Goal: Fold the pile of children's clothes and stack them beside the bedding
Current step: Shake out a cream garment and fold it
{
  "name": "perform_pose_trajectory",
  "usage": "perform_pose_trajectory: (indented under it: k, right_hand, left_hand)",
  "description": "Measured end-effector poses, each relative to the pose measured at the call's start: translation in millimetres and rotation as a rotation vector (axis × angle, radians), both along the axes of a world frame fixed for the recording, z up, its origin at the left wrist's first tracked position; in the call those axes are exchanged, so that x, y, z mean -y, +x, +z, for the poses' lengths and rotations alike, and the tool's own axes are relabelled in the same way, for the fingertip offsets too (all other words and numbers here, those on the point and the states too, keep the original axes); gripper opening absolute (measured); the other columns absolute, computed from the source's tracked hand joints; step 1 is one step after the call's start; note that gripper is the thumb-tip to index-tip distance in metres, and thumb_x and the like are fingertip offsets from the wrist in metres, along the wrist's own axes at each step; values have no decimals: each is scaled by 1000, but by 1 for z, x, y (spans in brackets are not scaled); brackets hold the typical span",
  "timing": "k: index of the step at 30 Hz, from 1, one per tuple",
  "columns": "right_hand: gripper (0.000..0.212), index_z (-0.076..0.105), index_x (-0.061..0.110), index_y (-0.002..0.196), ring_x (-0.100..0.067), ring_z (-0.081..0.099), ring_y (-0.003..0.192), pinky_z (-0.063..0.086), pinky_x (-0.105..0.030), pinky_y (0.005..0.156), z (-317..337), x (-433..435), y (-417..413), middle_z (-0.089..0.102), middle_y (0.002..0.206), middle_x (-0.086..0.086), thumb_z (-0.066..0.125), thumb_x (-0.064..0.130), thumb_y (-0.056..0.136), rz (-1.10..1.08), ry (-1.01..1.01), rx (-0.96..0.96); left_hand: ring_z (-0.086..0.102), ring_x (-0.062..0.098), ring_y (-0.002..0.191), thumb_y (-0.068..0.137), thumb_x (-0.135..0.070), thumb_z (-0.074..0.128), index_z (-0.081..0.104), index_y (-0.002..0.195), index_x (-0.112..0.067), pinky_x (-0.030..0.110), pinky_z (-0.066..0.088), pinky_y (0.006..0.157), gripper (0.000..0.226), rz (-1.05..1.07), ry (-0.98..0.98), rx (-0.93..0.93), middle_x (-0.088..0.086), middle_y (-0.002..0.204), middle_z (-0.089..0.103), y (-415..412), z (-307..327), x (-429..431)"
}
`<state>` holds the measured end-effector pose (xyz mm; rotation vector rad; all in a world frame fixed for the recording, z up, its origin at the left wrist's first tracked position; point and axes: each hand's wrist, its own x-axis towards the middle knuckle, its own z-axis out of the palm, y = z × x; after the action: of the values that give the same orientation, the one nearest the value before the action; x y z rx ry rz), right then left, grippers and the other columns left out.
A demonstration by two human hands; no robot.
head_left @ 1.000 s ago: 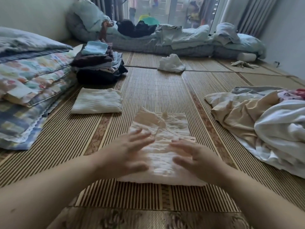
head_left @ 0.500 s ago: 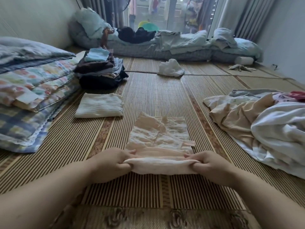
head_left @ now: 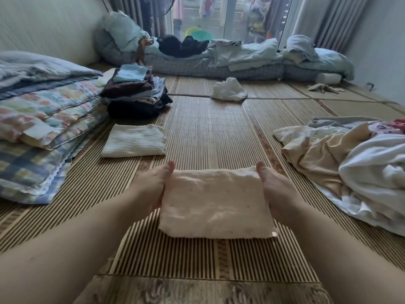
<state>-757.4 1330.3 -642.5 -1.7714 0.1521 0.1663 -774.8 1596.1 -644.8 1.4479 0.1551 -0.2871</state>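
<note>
A pale pink crinkled garment (head_left: 215, 202), folded into a thick rectangle, is held between both hands just above the striped mat. My left hand (head_left: 151, 189) grips its left edge, thumb on top and fingers hidden under the cloth. My right hand (head_left: 277, 189) grips the right edge the same way. A folded white ribbed piece (head_left: 133, 140) lies on the mat ahead to the left. Behind it rises a stack of folded clothes (head_left: 135, 93), next to the folded bedding (head_left: 43, 115) along the left wall.
An unfolded heap of cream and white clothes (head_left: 350, 163) spreads on the right. A crumpled white cloth (head_left: 229, 89) lies mid-floor further back. A low mattress with blue covers (head_left: 230, 60) runs along the window wall. The striped mat (head_left: 208, 128) stretches ahead.
The hands went from smoothing the flat garment to taking its near edge and folding it over. The garment now forms a compact rectangle, gripped at both sides and raised off the mat.
</note>
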Motion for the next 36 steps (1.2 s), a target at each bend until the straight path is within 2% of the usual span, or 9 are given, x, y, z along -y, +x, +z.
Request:
perform_pose_trajectory:
  k: [5,8,11,13,18,22,27,33,36]
  right_hand:
    - [82,25,16,148,-25,46,125,49,-43,93,-17,-4,1,44,143,-10,57,58,85,21,-558,41]
    - [86,44,18,137,-27,44,122,47,-44,95,-30,1,-1,51,132,-8,67,67,70,77,-833,-91]
    - [48,57,27,101,-18,43,103,38,-30,75,-30,-5,-3,53,109,0,67,63,72,130,-972,-85]
    - [34,59,24,99,-15,52,91,42,-31,72,-30,-9,-3,61,103,1,66,51,79,157,-951,-6]
    - [70,23,32,147,-11,59,63,41,-15,52,-25,-4,-7,65,100,-1,61,20,90,193,-703,92]
    - [49,47,41,130,-2,62,63,51,-17,60,-18,0,-13,54,130,8,53,8,94,313,-501,42]
    - [52,55,38,126,-6,68,69,55,-26,59,-10,-9,-18,63,109,21,62,5,87,249,-335,134]
    - [78,36,36,143,-5,65,94,54,-17,69,31,-68,41,45,137,18,67,0,81,334,-308,275]
    - [85,28,40,145,-17,62,93,59,-31,73,48,-120,90,40,131,16,67,0,81,362,-307,345]
  left_hand:
    - [34,31,138,77,-62,59,11,153,-25,47,29,113,97,-76,592,47,9,154,32,12,-12,5]
    - [43,25,132,81,-51,68,-1,153,-30,32,37,102,101,-189,812,-10,4,156,29,7,-16,10]
    - [61,8,90,84,-39,70,-12,151,-30,13,50,72,107,-224,791,-55,0,131,55,5,-17,19]
    - [62,8,77,85,-27,69,-19,149,-33,11,47,55,109,-219,750,-37,-1,110,59,3,-14,22]
    - [52,16,115,81,-4,70,5,147,-52,31,44,101,103,-242,313,66,2,157,15,-5,-14,15]
    - [67,25,99,77,5,70,51,126,-46,41,57,87,73,-314,287,37,0,131,48,-13,-15,12]
    - [64,40,101,77,15,60,36,145,-26,50,55,86,83,-201,228,61,-3,122,47,-7,-4,4]
    - [63,36,88,72,11,57,31,148,-22,59,51,87,86,-26,315,301,6,128,50,33,36,-57]
    - [57,22,60,70,9,56,31,148,-20,37,53,58,87,48,452,370,11,112,60,73,55,-106]
